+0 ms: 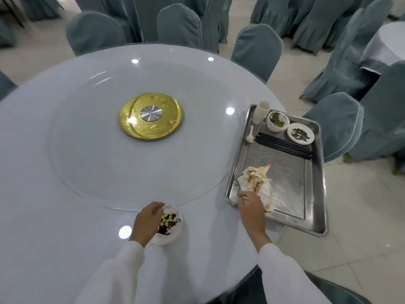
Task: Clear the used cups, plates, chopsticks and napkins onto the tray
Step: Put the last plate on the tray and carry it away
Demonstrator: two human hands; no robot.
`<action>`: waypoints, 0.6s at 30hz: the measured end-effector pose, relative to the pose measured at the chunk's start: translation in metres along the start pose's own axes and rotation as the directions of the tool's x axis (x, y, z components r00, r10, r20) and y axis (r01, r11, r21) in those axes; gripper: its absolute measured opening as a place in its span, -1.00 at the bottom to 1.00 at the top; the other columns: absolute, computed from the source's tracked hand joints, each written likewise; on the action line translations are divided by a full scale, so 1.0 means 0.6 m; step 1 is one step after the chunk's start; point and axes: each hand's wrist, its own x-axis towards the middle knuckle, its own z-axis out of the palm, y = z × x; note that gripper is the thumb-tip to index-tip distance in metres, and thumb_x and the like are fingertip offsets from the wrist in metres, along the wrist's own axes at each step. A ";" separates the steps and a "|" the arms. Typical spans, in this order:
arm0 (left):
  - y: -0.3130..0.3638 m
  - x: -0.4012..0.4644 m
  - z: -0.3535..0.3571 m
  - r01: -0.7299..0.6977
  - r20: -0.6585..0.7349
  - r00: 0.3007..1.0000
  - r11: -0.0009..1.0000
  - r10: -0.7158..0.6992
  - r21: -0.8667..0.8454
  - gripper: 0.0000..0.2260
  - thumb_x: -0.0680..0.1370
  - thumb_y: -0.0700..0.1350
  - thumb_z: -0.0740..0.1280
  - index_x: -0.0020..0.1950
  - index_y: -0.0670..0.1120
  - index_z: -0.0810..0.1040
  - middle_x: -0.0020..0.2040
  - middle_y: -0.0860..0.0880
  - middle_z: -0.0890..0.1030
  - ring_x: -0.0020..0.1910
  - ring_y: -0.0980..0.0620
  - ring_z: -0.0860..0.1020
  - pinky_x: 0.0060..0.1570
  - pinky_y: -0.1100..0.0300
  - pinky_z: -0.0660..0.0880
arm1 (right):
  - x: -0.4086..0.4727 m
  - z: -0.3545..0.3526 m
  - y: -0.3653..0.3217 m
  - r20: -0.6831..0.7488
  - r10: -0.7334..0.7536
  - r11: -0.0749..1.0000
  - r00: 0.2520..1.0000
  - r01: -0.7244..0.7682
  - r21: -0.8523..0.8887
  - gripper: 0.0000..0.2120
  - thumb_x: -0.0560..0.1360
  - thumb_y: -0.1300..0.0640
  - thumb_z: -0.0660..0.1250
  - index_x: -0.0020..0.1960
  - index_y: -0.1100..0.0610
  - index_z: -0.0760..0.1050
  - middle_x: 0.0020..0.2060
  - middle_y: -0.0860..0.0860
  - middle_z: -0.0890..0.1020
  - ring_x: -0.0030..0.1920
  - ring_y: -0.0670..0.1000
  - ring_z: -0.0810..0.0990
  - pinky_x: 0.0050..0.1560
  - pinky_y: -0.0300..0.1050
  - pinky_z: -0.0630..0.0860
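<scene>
Pretty much done, I'd say. The tray (315, 224) already holds the soiled napkins (258, 183), chopsticks (285, 145), 2 dishes and stacked cups (260, 111). Right hand (252, 207) is loosely curled on those napkins; left hand (146, 222) grips the last plate (173, 229), left of the tray.

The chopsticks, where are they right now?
The chopsticks lie across the far half of the tray, right of the spoon and just in front of the two bowls.
</scene>
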 end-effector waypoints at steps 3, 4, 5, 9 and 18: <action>-0.041 -0.011 -0.028 0.040 -0.041 0.998 0.998 -0.042 -0.048 -0.80 0.67 -0.15 0.30 0.24 -0.01 0.67 0.17 0.03 0.68 0.20 0.00 0.60 0.21 0.13 0.46 | -0.044 0.035 -0.029 0.143 0.075 0.994 0.987 -0.085 0.064 -0.86 0.59 0.28 0.36 0.03 0.09 0.65 -0.14 -0.01 0.73 -0.10 0.02 0.68 -0.02 -0.05 0.56; -0.053 -0.015 -0.035 0.051 -0.053 0.997 0.997 -0.055 -0.063 -0.80 0.67 -0.14 0.31 0.23 -0.01 0.67 0.16 0.03 0.68 0.19 0.01 0.60 0.19 0.14 0.45 | -0.062 0.047 -0.037 0.197 0.098 0.991 0.976 -0.115 0.076 -0.84 0.58 0.28 0.35 0.02 0.06 0.64 -0.19 -0.04 0.73 -0.13 -0.02 0.69 -0.04 -0.06 0.57; -0.062 -0.019 -0.038 0.061 -0.062 0.996 0.996 -0.066 -0.072 -0.81 0.67 -0.15 0.31 0.21 -0.01 0.67 0.14 0.03 0.68 0.17 0.01 0.60 0.17 0.15 0.44 | -0.079 0.060 -0.041 0.247 0.117 0.986 0.962 -0.143 0.090 -0.83 0.58 0.28 0.33 0.01 0.04 0.63 -0.24 -0.05 0.73 -0.16 -0.03 0.70 -0.07 -0.07 0.58; -0.095 -0.029 -0.046 0.128 -0.071 0.989 0.989 -0.133 -0.069 -0.84 0.64 -0.17 0.30 0.04 -0.04 0.69 0.02 0.01 0.69 0.07 -0.03 0.62 0.02 0.15 0.43 | -0.140 0.110 -0.049 0.450 0.242 0.936 0.859 -0.329 0.124 -0.79 0.57 0.34 0.27 -0.01 0.12 0.64 -0.29 0.06 0.75 -0.20 0.06 0.72 -0.10 0.03 0.66; -0.152 -0.034 -0.046 0.277 -0.006 0.960 0.950 -0.281 -0.141 -0.89 0.63 -0.14 0.32 0.06 -0.07 0.64 0.04 -0.04 0.67 0.11 -0.10 0.61 0.09 0.12 0.50 | -0.201 0.185 -0.072 0.604 0.416 0.808 0.680 -0.581 0.097 -0.82 0.63 0.31 0.24 0.11 0.23 0.62 -0.09 0.23 0.76 -0.21 0.10 0.70 -0.21 -0.09 0.58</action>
